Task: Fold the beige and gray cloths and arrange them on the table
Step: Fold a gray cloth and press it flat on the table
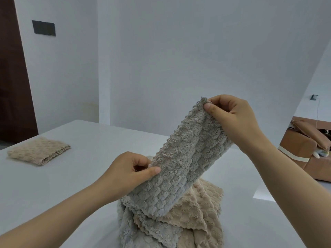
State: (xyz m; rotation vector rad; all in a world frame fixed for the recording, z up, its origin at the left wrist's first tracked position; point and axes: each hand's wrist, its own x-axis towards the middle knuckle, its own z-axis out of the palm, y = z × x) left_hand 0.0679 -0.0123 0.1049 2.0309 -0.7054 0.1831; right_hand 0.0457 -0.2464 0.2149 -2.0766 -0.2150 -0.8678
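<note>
Both hands pinch the gray cloth [180, 163], held up above the pile of cloths [188, 217] on the table [71, 176], its long axis slanting from the nearer, lower left hand [130, 173] up to the farther right hand [232, 117].

The held cloth [180, 158], pinched lower-left by the left hand [129, 174] and upper-right by the right hand [232, 117], hangs over the cloth pile [197, 221] on the table [71, 185]; the folded cloth [38, 151] lies far left.

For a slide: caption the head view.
Left hand and right hand pinch a gray cloth above a pile; folded beige cloth on table.
</note>
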